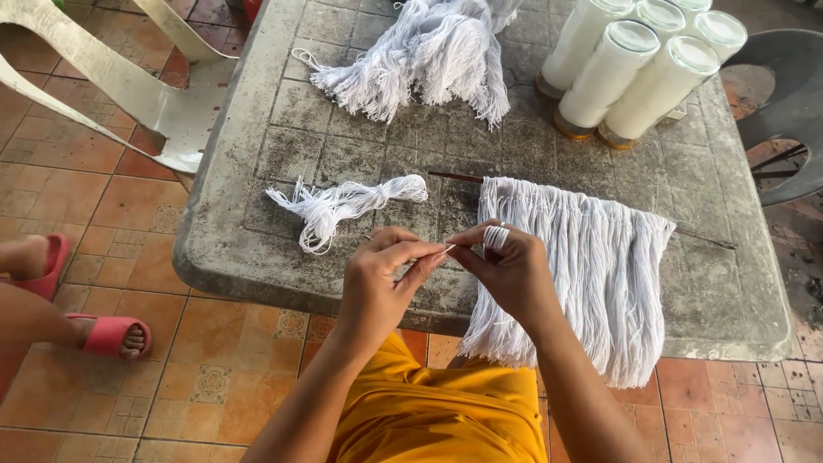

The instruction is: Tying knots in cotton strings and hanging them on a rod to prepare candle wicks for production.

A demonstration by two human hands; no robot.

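Observation:
My left hand (381,279) and my right hand (506,266) meet over the table's near edge, fingertips pinched together on a thin white string (495,237). The string is wound in loops around a finger of my right hand. Just right of my hands, a curtain of white strings (591,266) hangs from a thin dark stick (454,177) and drapes over the table edge. A small loose bundle of white string (343,206) lies on the table left of my hands.
The grey stone-patterned table (257,223) also holds a bigger pile of white yarn (429,56) and several white thread cones (639,64) at the back right. A white plastic chair (129,94) stands at left, a grey chair (784,94) at right. Another person's feet in pink sandals (111,334) rest on the tiled floor.

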